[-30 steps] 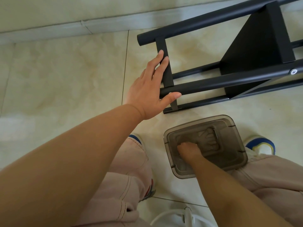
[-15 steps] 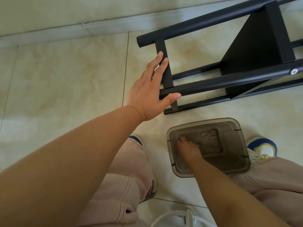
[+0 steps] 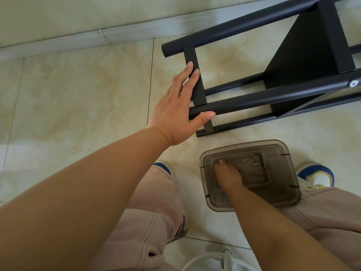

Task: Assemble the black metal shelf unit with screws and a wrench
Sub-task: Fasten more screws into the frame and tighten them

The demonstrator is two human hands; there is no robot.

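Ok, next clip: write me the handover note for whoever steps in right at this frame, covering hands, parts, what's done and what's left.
Left hand: open, fingers straight against the flat crossbar at the end of the black shelf frame, thumb by the lower tube, steadying it.
Right hand: down inside the clear plastic container on the floor between the feet; whether it holds anything cannot be told.
Frame lies on its side on the tile floor; one shelf panel is in and one silver screw is seated in the near tube.
Left: fetch more hardware and fasten the remaining joints. No wrench in view.
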